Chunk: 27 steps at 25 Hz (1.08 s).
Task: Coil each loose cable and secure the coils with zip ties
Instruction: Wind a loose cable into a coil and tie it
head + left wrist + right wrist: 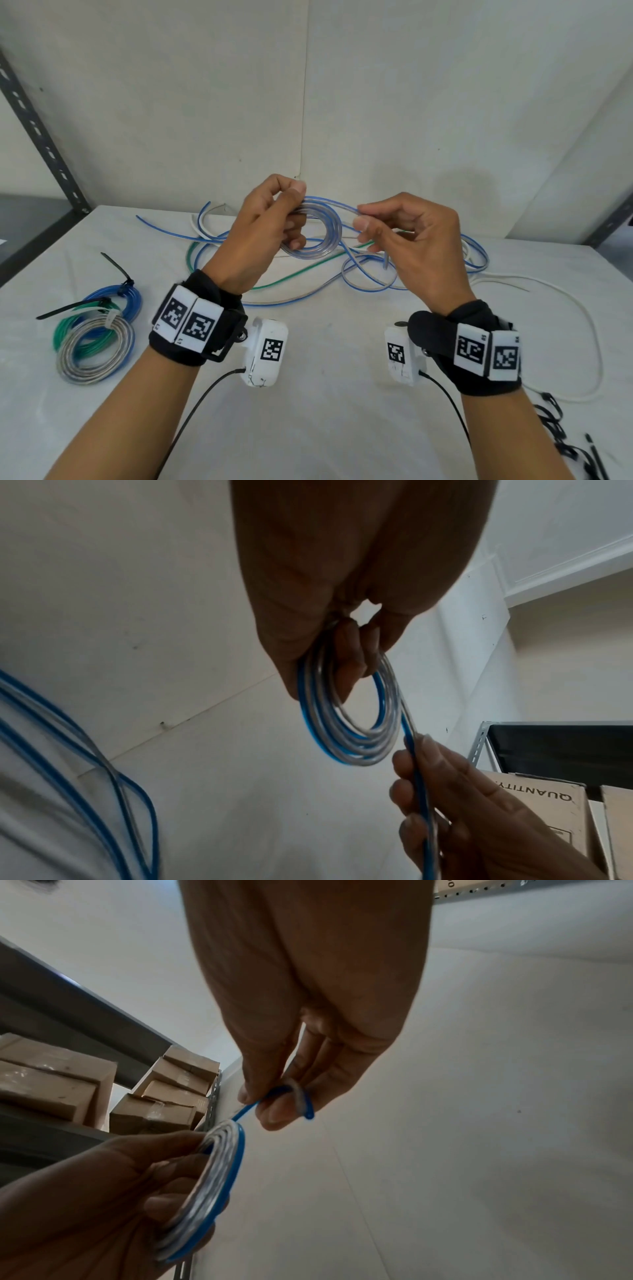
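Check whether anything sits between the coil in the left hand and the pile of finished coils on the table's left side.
Nothing visible does. The blue-and-clear coil is in the left hand, and the table between it and the tied coils shows bare. The right hand pinches its tail.

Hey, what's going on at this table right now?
A person is winding a blue-and-clear cable into a coil. The left hand grips the coil above the table, while the right hand pinches the free strand leading into it. Three finished coils, already zip-tied, lie to the left. More loose cables lie tangled behind the hands.
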Each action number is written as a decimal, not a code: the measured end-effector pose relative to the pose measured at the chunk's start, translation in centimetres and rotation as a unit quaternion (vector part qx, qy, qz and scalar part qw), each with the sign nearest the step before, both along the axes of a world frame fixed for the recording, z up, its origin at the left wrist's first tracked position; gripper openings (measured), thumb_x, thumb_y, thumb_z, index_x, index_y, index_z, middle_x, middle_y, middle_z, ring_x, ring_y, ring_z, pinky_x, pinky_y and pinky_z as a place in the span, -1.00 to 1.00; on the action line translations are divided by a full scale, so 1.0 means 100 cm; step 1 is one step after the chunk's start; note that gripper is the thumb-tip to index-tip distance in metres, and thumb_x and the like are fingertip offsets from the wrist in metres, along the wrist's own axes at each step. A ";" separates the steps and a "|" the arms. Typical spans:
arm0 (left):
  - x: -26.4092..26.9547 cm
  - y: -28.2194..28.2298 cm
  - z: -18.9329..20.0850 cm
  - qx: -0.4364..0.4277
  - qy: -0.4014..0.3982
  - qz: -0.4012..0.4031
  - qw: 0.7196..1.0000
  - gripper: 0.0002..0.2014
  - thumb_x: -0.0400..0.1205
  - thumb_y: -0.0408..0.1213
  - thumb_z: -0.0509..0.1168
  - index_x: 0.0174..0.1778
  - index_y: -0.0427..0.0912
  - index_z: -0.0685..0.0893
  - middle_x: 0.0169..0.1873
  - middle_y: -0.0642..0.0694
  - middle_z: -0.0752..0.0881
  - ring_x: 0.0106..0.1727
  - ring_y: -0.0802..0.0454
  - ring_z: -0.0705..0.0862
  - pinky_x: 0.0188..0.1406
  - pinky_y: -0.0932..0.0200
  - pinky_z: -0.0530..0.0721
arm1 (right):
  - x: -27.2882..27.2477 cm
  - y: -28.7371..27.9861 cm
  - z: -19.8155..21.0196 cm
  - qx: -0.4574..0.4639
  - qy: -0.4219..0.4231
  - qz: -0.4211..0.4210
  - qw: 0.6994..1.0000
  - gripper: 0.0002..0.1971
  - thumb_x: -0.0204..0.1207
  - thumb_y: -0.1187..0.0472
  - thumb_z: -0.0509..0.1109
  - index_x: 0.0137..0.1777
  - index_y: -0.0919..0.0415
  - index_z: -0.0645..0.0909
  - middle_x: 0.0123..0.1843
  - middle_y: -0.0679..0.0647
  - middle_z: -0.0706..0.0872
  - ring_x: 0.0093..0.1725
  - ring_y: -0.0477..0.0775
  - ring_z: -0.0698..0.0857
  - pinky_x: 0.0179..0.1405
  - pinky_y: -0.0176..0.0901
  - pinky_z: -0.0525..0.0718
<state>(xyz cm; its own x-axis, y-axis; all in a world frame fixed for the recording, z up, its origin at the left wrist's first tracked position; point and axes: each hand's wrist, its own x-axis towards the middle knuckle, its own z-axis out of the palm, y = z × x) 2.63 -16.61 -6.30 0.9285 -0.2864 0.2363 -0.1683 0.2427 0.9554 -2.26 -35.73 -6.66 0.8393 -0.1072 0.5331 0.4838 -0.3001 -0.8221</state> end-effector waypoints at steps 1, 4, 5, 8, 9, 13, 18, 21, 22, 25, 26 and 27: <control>0.001 0.001 0.001 -0.009 0.004 0.005 1.000 -0.75 0.84 -0.28 0.12 -0.19 -0.13 0.39 -0.54 0.10 0.28 -0.51 0.11 0.21 -0.48 0.22 0.36 | 0.000 -0.001 0.001 0.005 -0.002 -0.006 1.000 -0.90 0.51 0.34 0.59 -0.09 0.13 0.79 -0.28 0.12 0.83 -0.34 0.14 0.77 -0.33 -0.12 0.75; 0.002 0.001 0.002 -0.048 0.034 0.013 0.998 -0.75 0.83 -0.30 0.14 -0.20 -0.11 0.39 -0.54 0.08 0.28 -0.52 0.13 0.21 -0.52 0.24 0.33 | -0.001 -0.002 0.002 -0.009 -0.018 -0.021 1.000 -0.91 0.49 0.30 0.61 -0.14 0.12 0.78 -0.28 0.05 0.83 -0.40 0.09 0.65 -0.38 -0.14 0.62; 0.002 0.001 0.002 -0.067 0.049 0.012 0.996 -0.74 0.82 -0.31 0.15 -0.22 -0.10 0.38 -0.54 0.08 0.28 -0.52 0.13 0.21 -0.54 0.24 0.32 | 0.000 -0.004 0.002 -0.014 -0.025 -0.023 0.999 -0.92 0.49 0.29 0.61 -0.15 0.12 0.78 -0.25 0.05 0.84 -0.38 0.18 0.63 -0.34 -0.05 0.61; 0.005 0.000 0.002 -0.135 0.094 -0.006 0.986 -0.68 0.82 -0.29 0.13 -0.29 -0.07 0.32 -0.54 0.06 0.23 -0.54 0.14 0.17 -0.57 0.26 0.29 | 0.001 0.001 -0.001 0.008 -0.025 -0.001 1.000 -0.92 0.54 0.32 0.57 -0.12 0.13 0.77 -0.18 0.16 0.84 -0.33 0.19 0.63 -0.27 -0.01 0.61; 0.007 0.001 0.002 -0.160 0.109 -0.015 0.981 -0.67 0.81 -0.28 0.12 -0.30 -0.06 0.30 -0.55 0.06 0.22 -0.56 0.15 0.16 -0.58 0.26 0.29 | 0.001 0.006 -0.002 0.020 -0.013 0.016 1.000 -0.91 0.56 0.35 0.54 -0.10 0.14 0.76 -0.17 0.19 0.84 -0.31 0.09 0.65 -0.28 -0.10 0.62; 0.014 0.007 0.001 -0.227 0.142 -0.030 0.963 -0.65 0.80 -0.24 0.10 -0.33 -0.07 0.29 -0.56 0.07 0.21 -0.58 0.17 0.17 -0.58 0.29 0.30 | 0.000 0.027 -0.010 0.079 0.036 0.107 0.990 -0.87 0.62 0.45 0.43 0.07 0.25 0.70 -0.25 0.28 0.77 -0.45 0.08 0.67 -0.42 -0.17 0.66; 0.010 -0.005 -0.001 -0.286 0.168 -0.031 0.943 -0.65 0.81 -0.26 0.05 -0.34 -0.09 0.31 -0.58 0.06 0.22 -0.60 0.18 0.16 -0.61 0.31 0.34 | -0.002 0.042 -0.016 0.101 0.006 0.039 0.994 -0.85 0.58 0.32 0.53 0.10 0.14 0.71 -0.28 0.21 0.78 -0.39 0.17 0.77 -0.40 -0.13 0.72; 0.008 -0.009 -0.005 -0.300 0.176 -0.029 0.937 -0.65 0.81 -0.27 0.04 -0.35 -0.09 0.30 -0.58 0.05 0.22 -0.60 0.18 0.16 -0.59 0.31 0.33 | -0.002 0.045 -0.021 0.052 -0.019 -0.038 0.998 -0.84 0.57 0.19 0.56 0.11 0.10 0.74 -0.26 0.05 0.77 -0.29 0.05 0.79 -0.46 -0.01 0.77; 0.008 -0.010 -0.006 -0.303 0.176 -0.025 0.936 -0.64 0.81 -0.27 0.04 -0.35 -0.09 0.30 -0.58 0.05 0.22 -0.60 0.18 0.16 -0.59 0.31 0.33 | -0.002 0.044 -0.023 0.020 -0.035 -0.059 0.997 -0.83 0.57 0.16 0.56 0.13 0.11 0.75 -0.25 0.00 0.78 -0.24 0.02 0.80 -0.45 0.06 0.77; 0.006 -0.013 -0.006 -0.311 0.166 -0.004 0.936 -0.64 0.82 -0.27 0.04 -0.35 -0.08 0.29 -0.57 0.06 0.21 -0.60 0.18 0.17 -0.58 0.31 0.31 | 0.000 0.044 -0.026 -0.011 -0.061 -0.079 0.995 -0.77 0.57 0.17 0.57 0.19 0.17 0.75 -0.15 -0.02 0.83 -0.13 -0.05 0.82 -0.37 -0.11 0.77; 0.005 -0.015 -0.006 -0.312 0.160 0.006 0.937 -0.65 0.82 -0.26 0.04 -0.34 -0.08 0.29 -0.57 0.06 0.21 -0.60 0.18 0.17 -0.57 0.30 0.30 | 0.001 0.045 -0.027 0.018 -0.054 -0.068 0.996 -0.77 0.56 0.21 0.57 0.19 0.19 0.74 -0.13 0.02 0.85 -0.15 -0.09 0.82 -0.31 -0.23 0.74; 0.003 -0.017 -0.006 -0.312 0.153 0.017 0.938 -0.65 0.82 -0.26 0.04 -0.33 -0.07 0.29 -0.58 0.06 0.21 -0.60 0.18 0.17 -0.57 0.30 0.30 | 0.002 0.046 -0.027 0.054 -0.046 -0.054 0.996 -0.78 0.56 0.25 0.57 0.18 0.21 0.74 -0.12 0.05 0.87 -0.18 -0.12 0.82 -0.24 -0.28 0.71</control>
